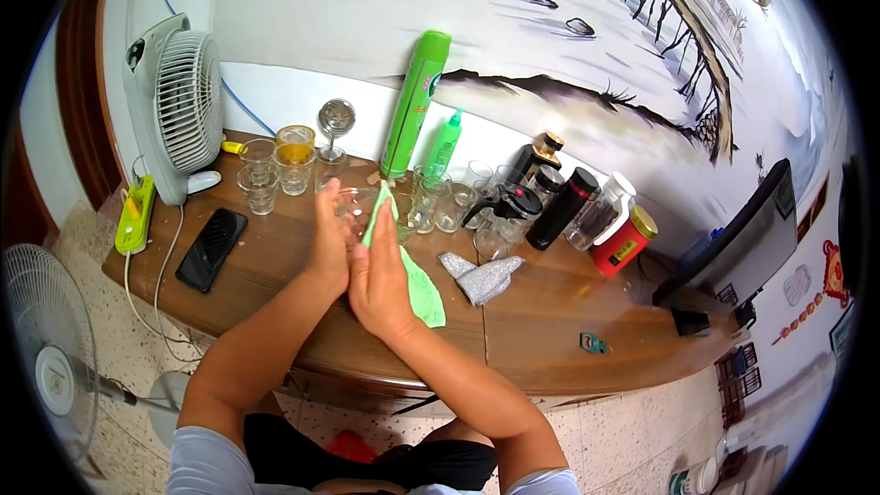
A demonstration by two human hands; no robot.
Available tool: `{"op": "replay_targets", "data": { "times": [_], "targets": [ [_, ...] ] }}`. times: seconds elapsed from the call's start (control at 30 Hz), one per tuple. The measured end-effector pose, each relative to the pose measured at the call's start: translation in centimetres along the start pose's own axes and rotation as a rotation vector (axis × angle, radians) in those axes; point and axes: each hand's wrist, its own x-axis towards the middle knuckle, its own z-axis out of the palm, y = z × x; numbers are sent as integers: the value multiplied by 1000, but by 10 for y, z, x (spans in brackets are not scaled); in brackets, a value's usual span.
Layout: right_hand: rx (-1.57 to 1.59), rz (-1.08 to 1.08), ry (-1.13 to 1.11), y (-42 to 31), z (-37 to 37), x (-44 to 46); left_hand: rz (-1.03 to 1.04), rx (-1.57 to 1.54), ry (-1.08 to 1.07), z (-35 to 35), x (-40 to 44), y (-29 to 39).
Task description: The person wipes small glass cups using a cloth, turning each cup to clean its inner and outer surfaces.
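Left hand (332, 243) holds glass (356, 202), right hand (379, 284) green cloth (423, 293); can's (416, 105) label illegible.

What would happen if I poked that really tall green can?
The green can looks likely to tip, being tall and narrow. It would probably feel stiff, with straight, smooth sides. If it fell, it might roll, since it's round.

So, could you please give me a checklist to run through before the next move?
1. Green cloth in the right hand: ok.
2. Clear glass vessel firmly gripped by the left hand: cannot tell, partly hidden.
3. Space around the hands: not ok, drinking glasses stand close by.
4. Tall green spray can upright: ok.
5. Smartphone apart from the hands: ok.
6. Grey cloth spread flat: not ok, crumpled.
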Motion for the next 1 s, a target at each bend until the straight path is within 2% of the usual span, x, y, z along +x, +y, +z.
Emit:
{"op": "replay_targets", "data": {
  "times": [0.1, 0.2, 0.3, 0.33, 0.43, 0.47, 0.53, 0.67, 0.7, 0.73, 0.83, 0.93, 1.0],
  "targets": [
    [-110, -198, -11, 0, 6, -2, -3, 83, -32, 1, -2, 7],
    [-123, -205, 8, 2, -4, 4, -23, 108, -87, 10, -11, 3],
    [-59, -96, 171, 5, -11, 13, -77, 154, -98, 10, -15, -8],
    [-43, -52, 233, 7, -14, 15, -70, 157, -179, 1, -8, -15],
    [267, 213, 252, 10, -27, 20, -35, 189, -387, -7, -5, -17],
    [349, 249, 289, 14, -27, 21, -77, 157, -393, -8, -4, -18],
    [557, 463, 278, 43, -23, 12, -160, 92, -405, -8, -1, -19],
    [488, 409, 189, 30, -14, 5, -28, 25, -348, -10, 0, -15],
    [386, 310, 197, 18, -14, 8, -36, -32, -229, -2, -7, -11],
    [286, 210, 204, 10, -13, 10, -9, -20, -206, 0, -9, -8],
    [244, 217, 146, -4, -12, 8, 66, 7, -167, -3, -7, -6],
    [113, 95, 54, -4, -9, 3, 102, -20, -80, -1, -2, -3],
    [123, 105, -13, -6, -7, 2, 77, 15, -36, -5, 4, 1]
  ]
}}
